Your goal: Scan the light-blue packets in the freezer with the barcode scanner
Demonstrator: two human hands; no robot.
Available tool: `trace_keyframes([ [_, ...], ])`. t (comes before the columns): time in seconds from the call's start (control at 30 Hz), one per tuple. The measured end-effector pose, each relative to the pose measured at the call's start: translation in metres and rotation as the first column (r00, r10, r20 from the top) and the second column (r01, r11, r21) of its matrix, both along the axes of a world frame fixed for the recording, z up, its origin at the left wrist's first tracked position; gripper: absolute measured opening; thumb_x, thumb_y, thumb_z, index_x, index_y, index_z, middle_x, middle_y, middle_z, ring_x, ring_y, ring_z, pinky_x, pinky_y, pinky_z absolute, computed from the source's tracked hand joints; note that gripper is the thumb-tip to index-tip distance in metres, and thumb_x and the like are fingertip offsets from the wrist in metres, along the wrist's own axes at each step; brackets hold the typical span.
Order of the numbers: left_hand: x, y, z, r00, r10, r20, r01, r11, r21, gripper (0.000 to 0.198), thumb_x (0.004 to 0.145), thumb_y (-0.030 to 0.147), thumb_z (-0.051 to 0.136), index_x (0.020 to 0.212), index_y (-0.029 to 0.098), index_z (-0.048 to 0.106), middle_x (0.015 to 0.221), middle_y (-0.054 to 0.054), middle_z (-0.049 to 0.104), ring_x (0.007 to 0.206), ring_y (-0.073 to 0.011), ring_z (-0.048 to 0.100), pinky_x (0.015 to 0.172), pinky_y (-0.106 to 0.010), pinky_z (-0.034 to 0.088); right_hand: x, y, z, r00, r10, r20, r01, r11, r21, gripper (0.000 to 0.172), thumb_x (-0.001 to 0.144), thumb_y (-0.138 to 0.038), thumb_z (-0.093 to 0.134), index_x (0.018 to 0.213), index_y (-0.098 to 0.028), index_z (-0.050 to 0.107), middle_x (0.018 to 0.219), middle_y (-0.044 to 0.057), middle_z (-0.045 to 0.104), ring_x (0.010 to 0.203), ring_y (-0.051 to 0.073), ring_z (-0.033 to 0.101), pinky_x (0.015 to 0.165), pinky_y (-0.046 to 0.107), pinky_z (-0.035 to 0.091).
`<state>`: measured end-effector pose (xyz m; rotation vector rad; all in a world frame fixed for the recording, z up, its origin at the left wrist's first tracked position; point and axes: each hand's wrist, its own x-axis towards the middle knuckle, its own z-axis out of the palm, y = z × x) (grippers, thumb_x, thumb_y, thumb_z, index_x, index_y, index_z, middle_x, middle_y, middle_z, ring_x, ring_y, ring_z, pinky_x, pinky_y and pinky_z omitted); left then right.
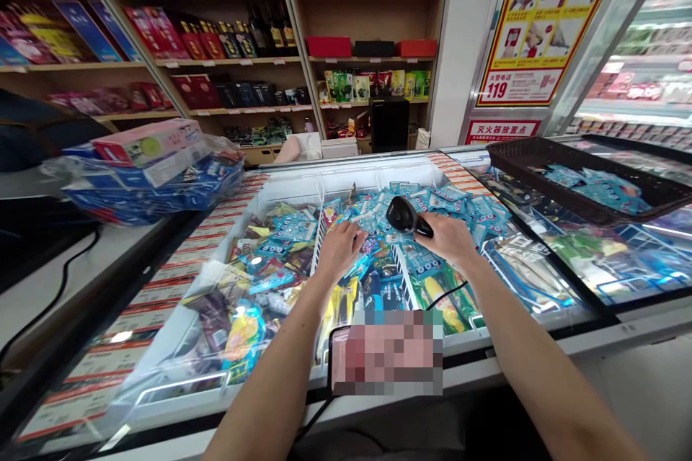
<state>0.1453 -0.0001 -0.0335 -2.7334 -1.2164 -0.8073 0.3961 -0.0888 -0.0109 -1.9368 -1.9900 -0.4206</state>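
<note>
My right hand (447,236) is closed around the grip of a black handheld barcode scanner (403,215), its head tilted over many small light-blue packets (451,196). A cable hangs below that hand. To its left, my left hand (339,248) hovers over or rests at the near-left edge of the packet pile. Its fingers are partly apart, with no held thing visible; whether they touch a packet I cannot tell. Beneath both hands lies the glass top of a chest freezer (281,184), with colourful ice cream packs (335,306) showing through.
A phone-like device (339,360), partly pixelated, lies at the freezer's front edge. At right, a dark tray (605,212) holds more blue packets. Plastic-wrapped boxes (156,169) stand at left, near a black cable (65,281). Stocked shelves (216,61) line the back.
</note>
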Motion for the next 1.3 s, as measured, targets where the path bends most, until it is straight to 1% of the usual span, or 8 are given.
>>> trace_keyframes([
  [0.1,-0.001,-0.001,-0.002,0.988,0.150,0.025,-0.151,0.988,0.024,0.041,0.088,0.053,0.034,0.091,0.019,0.057,0.094,-0.009,0.060,0.095,-0.0234,0.054,0.084,-0.037,0.040,0.000,0.000,-0.001,1.000,0.004,0.000,-0.004,1.000,0.003,0.038,0.084,-0.049,0.045,0.113,-0.027,0.054,0.092,0.002,0.067,0.079,0.020,0.062,0.062,0.027,0.037],
  [0.27,-0.001,-0.001,-0.005,0.911,0.410,0.043,-0.410,0.912,0.002,0.060,0.074,0.071,0.041,0.099,0.019,0.058,0.107,-0.014,0.057,0.106,-0.0329,0.049,0.087,-0.046,0.037,-0.001,0.000,0.000,1.000,0.018,0.004,-0.018,1.000,-0.012,0.039,0.084,-0.051,0.044,0.112,-0.025,0.054,0.093,0.003,0.067,0.081,0.020,0.062,0.062,0.028,0.037],
  [0.5,-0.007,0.013,-0.013,0.974,0.223,0.030,-0.222,0.974,-0.050,0.059,0.071,0.066,0.052,0.110,0.021,0.057,0.113,-0.012,0.057,0.108,-0.0312,0.049,0.090,-0.044,0.038,-0.003,-0.001,0.001,1.000,0.025,0.019,-0.024,0.999,-0.040,0.041,0.085,-0.051,0.043,0.115,-0.025,0.054,0.096,0.004,0.067,0.082,0.020,0.062,0.062,0.027,0.036],
  [0.7,-0.013,0.018,-0.015,0.958,0.153,0.240,-0.114,0.979,-0.169,0.055,0.082,0.039,0.051,0.132,0.021,0.035,0.120,-0.010,0.056,0.079,-0.0183,0.060,0.077,-0.035,0.045,-0.003,0.000,0.000,0.998,0.047,0.032,-0.046,0.998,-0.032,0.039,0.084,-0.050,0.044,0.113,-0.025,0.054,0.095,0.003,0.067,0.082,0.020,0.061,0.061,0.027,0.035],
  [0.8,-0.013,0.016,-0.014,0.943,0.116,0.313,-0.073,0.986,-0.147,0.050,0.085,0.029,0.046,0.133,0.023,0.034,0.128,-0.008,0.050,0.082,-0.0163,0.060,0.079,-0.034,0.046,-0.003,0.000,-0.002,0.997,0.062,0.035,-0.062,0.998,-0.021,0.038,0.084,-0.050,0.045,0.111,-0.025,0.054,0.094,0.003,0.066,0.082,0.020,0.061,0.061,0.027,0.035],
  [1.03,-0.013,0.012,-0.009,0.945,0.073,0.319,-0.034,0.991,-0.128,0.049,0.087,0.024,0.040,0.136,0.026,0.033,0.126,-0.007,0.052,0.100,-0.0202,0.056,0.079,-0.032,0.047,-0.003,0.001,-0.004,0.992,0.122,0.017,-0.122,0.992,-0.017,0.042,0.082,-0.051,0.049,0.114,-0.025,0.053,0.095,0.004,0.067,0.085,0.021,0.062,0.061,0.027,0.035],
  [1.2,-0.014,0.013,-0.010,0.944,0.087,0.318,-0.044,0.989,-0.142,0.051,0.086,0.025,0.041,0.136,0.027,0.031,0.127,-0.007,0.051,0.086,-0.0173,0.058,0.077,-0.032,0.047,-0.003,0.000,-0.003,0.989,0.149,0.004,-0.149,0.989,-0.008,0.039,0.083,-0.047,0.049,0.115,-0.026,0.053,0.097,0.003,0.067,0.085,0.020,0.062,0.062,0.026,0.036],
  [1.3,-0.014,0.014,-0.011,0.943,0.135,0.303,-0.089,0.983,-0.163,0.049,0.085,0.027,0.043,0.133,0.024,0.033,0.108,-0.006,0.059,0.074,-0.0155,0.057,0.071,-0.031,0.046,-0.004,0.000,-0.003,0.988,0.157,0.002,-0.157,0.988,-0.007,0.039,0.082,-0.046,0.050,0.115,-0.026,0.053,0.098,0.003,0.067,0.085,0.019,0.062,0.062,0.026,0.036],
])
